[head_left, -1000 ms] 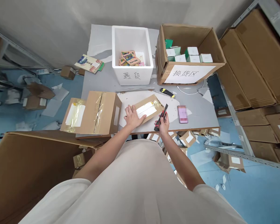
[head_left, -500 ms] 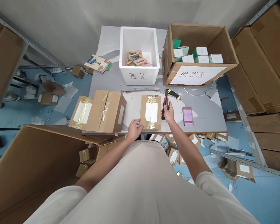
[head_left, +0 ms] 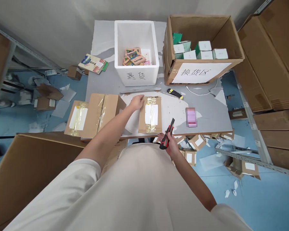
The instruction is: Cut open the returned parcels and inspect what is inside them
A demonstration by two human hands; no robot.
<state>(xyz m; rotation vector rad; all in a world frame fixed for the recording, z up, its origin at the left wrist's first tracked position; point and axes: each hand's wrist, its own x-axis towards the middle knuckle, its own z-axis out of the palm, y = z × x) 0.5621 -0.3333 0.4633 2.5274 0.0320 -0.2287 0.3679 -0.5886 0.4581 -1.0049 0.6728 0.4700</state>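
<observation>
A small taped cardboard box [head_left: 142, 120] with a white label lies on the table in front of me. My left hand [head_left: 136, 102] is at its far left corner, fingers bent over the edge. In my right hand [head_left: 172, 146] is a red and black utility knife [head_left: 167, 136], its dark blade tip pointing away from me. The fingers of that hand reach toward the box's near right corner; whether they touch it, I cannot tell. Beyond the box lies a yellow and black utility knife [head_left: 175, 93]. A phone [head_left: 191, 117] with a pink screen rests to the right.
Two taped boxes, a larger one [head_left: 108, 112] and a smaller one [head_left: 74, 117], stand at left. At the back are a white foam bin [head_left: 137, 76] with colourful packs, an open carton [head_left: 225, 69] of small boxes, and booklets [head_left: 92, 64]. A big carton [head_left: 38, 166] stands lower left.
My left hand has moved from the box's near left corner to its far left corner. My right hand has picked up the red and black knife and drawn it to the table's near edge.
</observation>
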